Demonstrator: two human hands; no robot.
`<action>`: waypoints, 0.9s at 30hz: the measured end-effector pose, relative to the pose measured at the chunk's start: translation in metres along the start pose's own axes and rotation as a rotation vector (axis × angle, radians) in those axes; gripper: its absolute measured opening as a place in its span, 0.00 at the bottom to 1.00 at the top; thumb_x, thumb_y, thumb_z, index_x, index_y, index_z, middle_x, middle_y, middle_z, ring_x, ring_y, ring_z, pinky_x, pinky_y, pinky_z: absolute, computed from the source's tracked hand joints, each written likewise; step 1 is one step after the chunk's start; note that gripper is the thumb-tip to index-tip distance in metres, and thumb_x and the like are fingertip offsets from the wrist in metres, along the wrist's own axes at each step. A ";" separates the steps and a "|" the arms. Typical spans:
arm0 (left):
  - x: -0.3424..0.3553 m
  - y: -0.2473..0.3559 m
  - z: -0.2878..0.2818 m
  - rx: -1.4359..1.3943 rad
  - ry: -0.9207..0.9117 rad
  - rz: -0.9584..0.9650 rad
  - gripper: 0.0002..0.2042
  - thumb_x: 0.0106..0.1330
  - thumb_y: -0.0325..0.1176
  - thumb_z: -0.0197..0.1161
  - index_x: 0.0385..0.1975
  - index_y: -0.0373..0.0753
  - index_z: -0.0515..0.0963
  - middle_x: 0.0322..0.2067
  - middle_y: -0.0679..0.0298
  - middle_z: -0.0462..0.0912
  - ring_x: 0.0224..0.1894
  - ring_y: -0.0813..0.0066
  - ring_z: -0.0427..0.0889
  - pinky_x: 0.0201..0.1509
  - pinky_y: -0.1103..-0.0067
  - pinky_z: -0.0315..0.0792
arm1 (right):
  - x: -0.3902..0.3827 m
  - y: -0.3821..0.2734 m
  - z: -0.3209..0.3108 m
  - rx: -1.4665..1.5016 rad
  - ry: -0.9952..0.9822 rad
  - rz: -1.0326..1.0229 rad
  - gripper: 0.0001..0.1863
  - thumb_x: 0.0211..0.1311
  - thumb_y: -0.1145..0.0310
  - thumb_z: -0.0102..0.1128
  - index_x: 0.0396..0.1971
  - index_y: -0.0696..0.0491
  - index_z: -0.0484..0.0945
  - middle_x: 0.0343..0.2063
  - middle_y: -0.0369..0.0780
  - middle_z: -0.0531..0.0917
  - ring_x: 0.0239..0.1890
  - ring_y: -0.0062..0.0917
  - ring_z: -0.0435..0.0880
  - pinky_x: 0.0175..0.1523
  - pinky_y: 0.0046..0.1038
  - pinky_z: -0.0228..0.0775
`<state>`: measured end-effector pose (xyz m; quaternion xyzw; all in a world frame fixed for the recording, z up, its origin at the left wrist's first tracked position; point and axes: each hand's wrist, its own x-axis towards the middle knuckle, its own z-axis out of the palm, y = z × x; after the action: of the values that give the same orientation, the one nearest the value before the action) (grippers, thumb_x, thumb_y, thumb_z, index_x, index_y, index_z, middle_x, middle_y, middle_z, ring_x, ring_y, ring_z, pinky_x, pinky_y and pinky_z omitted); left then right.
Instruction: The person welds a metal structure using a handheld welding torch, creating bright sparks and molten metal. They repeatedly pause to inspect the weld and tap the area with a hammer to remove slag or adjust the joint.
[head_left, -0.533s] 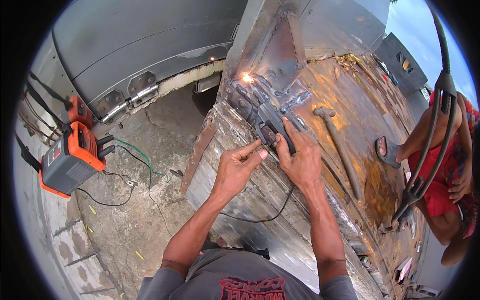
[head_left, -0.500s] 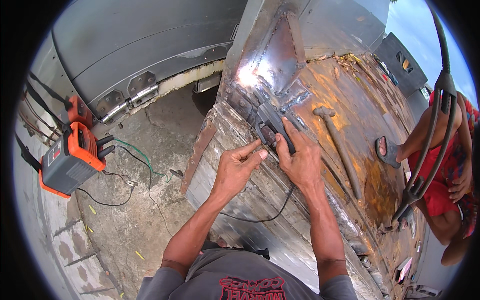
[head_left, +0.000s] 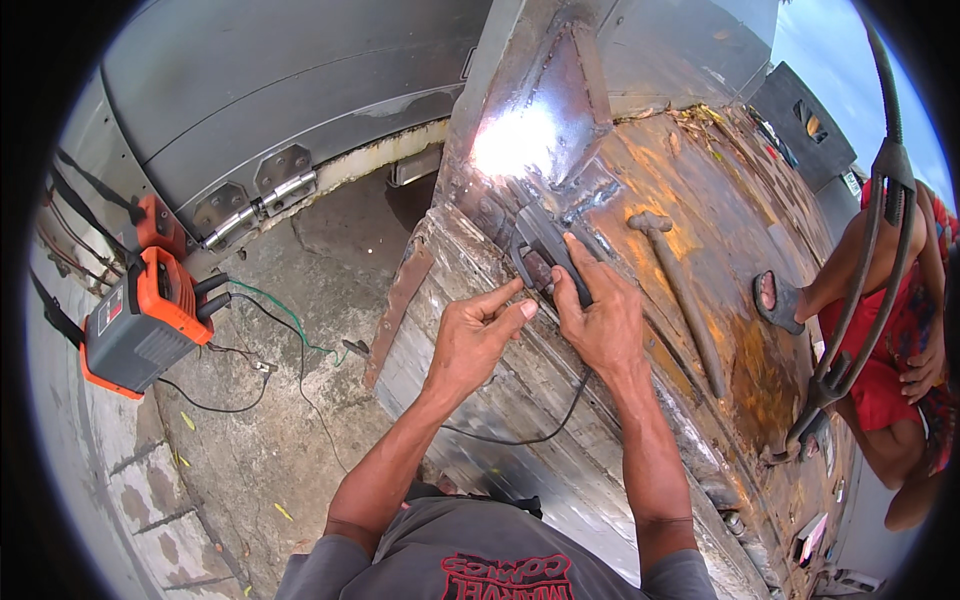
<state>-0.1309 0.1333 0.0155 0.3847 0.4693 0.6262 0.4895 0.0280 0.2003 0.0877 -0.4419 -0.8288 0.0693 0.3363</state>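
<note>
My right hand (head_left: 605, 310) is closed around a dark welding electrode holder (head_left: 543, 245), whose front end points at a rusty metal corner. A glaring white-blue welding arc (head_left: 515, 140) burns beyond it against the steel gusset (head_left: 580, 75) and hides the electrode tip. Close beside the holder is my left hand (head_left: 475, 335), thumb and forefinger stretched forward and apart, the other fingers curled. Its forefinger tip reaches the holder's lower side; whether it touches I cannot tell. A black cable (head_left: 520, 442) loops below both hands.
On the rusty plate to the right lies a hammer (head_left: 680, 300). An orange and grey welding machine (head_left: 145, 320) stands at left with cables. A person in red shorts (head_left: 860, 350) sits at far right beside black straps (head_left: 850, 330). A hinged grey panel (head_left: 300, 90) rises behind.
The arc's glare has grown larger and brighter, covering more of the corner. Both hands and the electrode holder stay almost in place.
</note>
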 end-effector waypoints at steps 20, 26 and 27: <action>-0.001 0.003 -0.002 0.039 -0.009 -0.001 0.30 0.71 0.42 0.77 0.63 0.23 0.81 0.27 0.66 0.85 0.30 0.86 0.77 0.31 0.82 0.67 | 0.003 0.008 0.007 0.000 0.079 -0.114 0.25 0.69 0.65 0.71 0.64 0.56 0.84 0.32 0.53 0.88 0.29 0.44 0.89 0.35 0.42 0.79; 0.000 -0.001 -0.003 0.046 -0.003 0.006 0.30 0.71 0.42 0.77 0.64 0.23 0.80 0.26 0.68 0.84 0.29 0.86 0.77 0.31 0.82 0.67 | 0.003 0.005 0.006 0.005 0.049 -0.066 0.25 0.69 0.65 0.71 0.64 0.56 0.84 0.33 0.54 0.89 0.30 0.46 0.89 0.36 0.42 0.80; 0.001 0.000 -0.002 0.049 -0.003 0.010 0.30 0.71 0.42 0.77 0.64 0.23 0.80 0.26 0.68 0.83 0.29 0.86 0.77 0.31 0.82 0.67 | 0.003 0.005 0.006 0.002 0.048 -0.062 0.25 0.69 0.65 0.71 0.64 0.56 0.84 0.33 0.54 0.89 0.30 0.46 0.89 0.36 0.42 0.80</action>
<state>-0.1331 0.1334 0.0147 0.4001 0.4818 0.6163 0.4775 0.0264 0.2070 0.0829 -0.4173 -0.8336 0.0491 0.3587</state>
